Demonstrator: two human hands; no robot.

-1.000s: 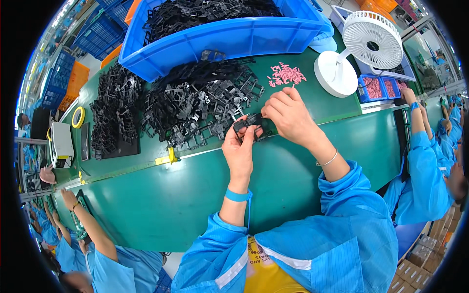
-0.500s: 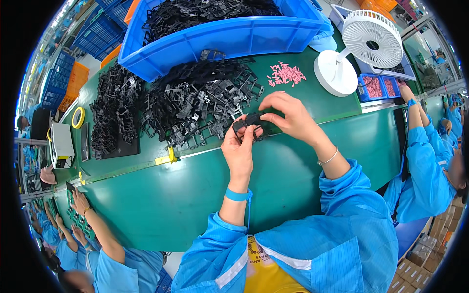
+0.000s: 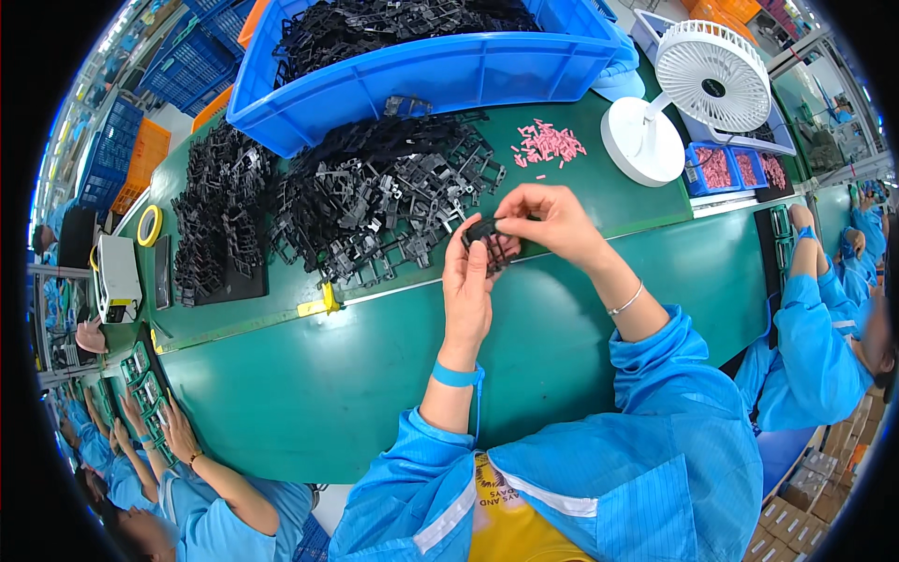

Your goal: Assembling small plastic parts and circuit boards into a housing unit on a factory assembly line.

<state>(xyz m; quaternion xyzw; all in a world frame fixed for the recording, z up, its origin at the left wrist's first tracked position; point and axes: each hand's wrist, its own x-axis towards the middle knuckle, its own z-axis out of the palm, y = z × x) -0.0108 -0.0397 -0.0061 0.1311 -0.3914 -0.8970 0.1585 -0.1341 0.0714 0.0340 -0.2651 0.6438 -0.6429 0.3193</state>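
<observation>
A black plastic frame part [image 3: 484,236] is gripped in my left hand [image 3: 467,281], between the thumb and fingers. My right hand [image 3: 554,225] has its thumb and forefinger pinched at the part's upper right edge; whether a small piece sits in that pinch is hidden. Just beyond my hands lies a large heap of similar black plastic parts [image 3: 375,201]. Behind the right hand, small pink pieces [image 3: 551,142] are scattered on the green bench [image 3: 581,328].
A big blue bin [image 3: 440,70] full of black parts stands at the back. A white fan [image 3: 646,140] and blue boxes of pink pieces [image 3: 716,167] are at right. More black parts [image 3: 220,215], yellow tape [image 3: 150,225] and a yellow tool [image 3: 320,301] lie left. Co-workers sit both sides.
The part has tilted in my left hand, showing more of its lattice. My right fingers have closed in on its edge. Co-workers' hands at left and right have shifted.
</observation>
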